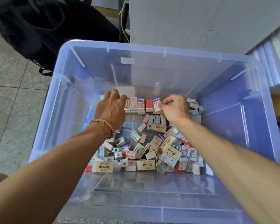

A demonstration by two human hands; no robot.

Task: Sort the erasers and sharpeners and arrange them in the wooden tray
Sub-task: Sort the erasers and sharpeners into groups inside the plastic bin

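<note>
From my feed this reads as an office or stockroom corner where stationery is handled. I see a speckled grey tiled floor [8, 97], and on it a large translucent plastic bin [152, 50] holding loose boxed erasers [171, 151] and small sharpeners [118, 155] in bulk. Behind the bin stands a pale grey cabinet panel [192, 21] with green cables [124, 18] running down beside it, and a dark bag [44, 25] lies on the floor at the far left.

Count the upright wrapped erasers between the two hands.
5 paper-wrapped erasers in a row, far end of clear blue plastic tub; left hand, right hand may hide more.
</note>
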